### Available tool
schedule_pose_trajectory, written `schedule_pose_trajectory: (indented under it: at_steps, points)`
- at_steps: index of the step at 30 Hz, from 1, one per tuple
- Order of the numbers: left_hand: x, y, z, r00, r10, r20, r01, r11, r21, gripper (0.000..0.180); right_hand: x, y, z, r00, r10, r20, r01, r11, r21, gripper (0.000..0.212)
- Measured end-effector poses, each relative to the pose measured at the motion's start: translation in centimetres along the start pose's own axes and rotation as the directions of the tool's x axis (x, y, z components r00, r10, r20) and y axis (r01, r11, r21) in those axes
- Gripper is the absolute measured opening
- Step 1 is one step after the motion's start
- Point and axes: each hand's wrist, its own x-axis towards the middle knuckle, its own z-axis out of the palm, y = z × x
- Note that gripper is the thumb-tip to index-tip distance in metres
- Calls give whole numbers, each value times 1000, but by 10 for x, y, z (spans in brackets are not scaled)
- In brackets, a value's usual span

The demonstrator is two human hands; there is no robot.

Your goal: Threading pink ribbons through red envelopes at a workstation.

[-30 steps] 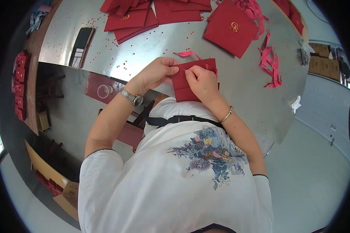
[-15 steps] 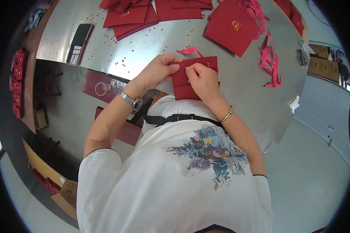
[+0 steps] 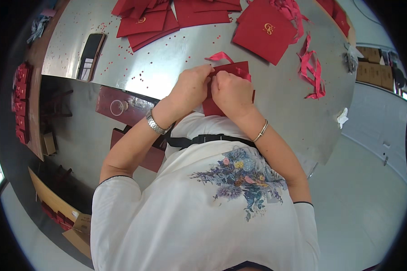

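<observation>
A flat red paper bag [image 3: 212, 107] lies at the table's near edge, against my waist. My left hand [image 3: 192, 88] is closed at its upper left part, fingers bent over the edge. Right beside it, my right hand [image 3: 232, 92] is pinched shut over the bag's face. The fingertips of both hands meet and hide what lies between them. A pink ribbon [image 3: 219, 56] loops out past the bag's top edge, and more pink ribbon shows by the right hand's knuckles.
Stacked red bags [image 3: 151, 27] lie at the far side. A red bag with a gold emblem [image 3: 264, 34] lies farther right, near loose pink ribbons [image 3: 309, 67]. A phone [image 3: 90, 56] rests at the left among small red paper dots. A crumpled white tissue [image 3: 342, 118] sits at the right edge.
My left hand has turned over and moved right, from holding the bag's left edge to meeting the right hand. My right hand has shifted slightly left.
</observation>
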Motion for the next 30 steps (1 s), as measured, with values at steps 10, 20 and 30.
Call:
schedule_pose_trajectory:
  at_steps: [10,20,30]
  points:
    - [4,0,13,989,-6,-150,15,998,59,20,7,1,-2,990,136,30,-138,987,80,23]
    - [6,14,21,978,-114,-176,116,993,0,8,3,7,2,977,212,0,-209,966,154,24]
    - [16,-29,10,987,-130,89,156,891,-426,17,-8,30,7,959,193,208,-272,838,474,24]
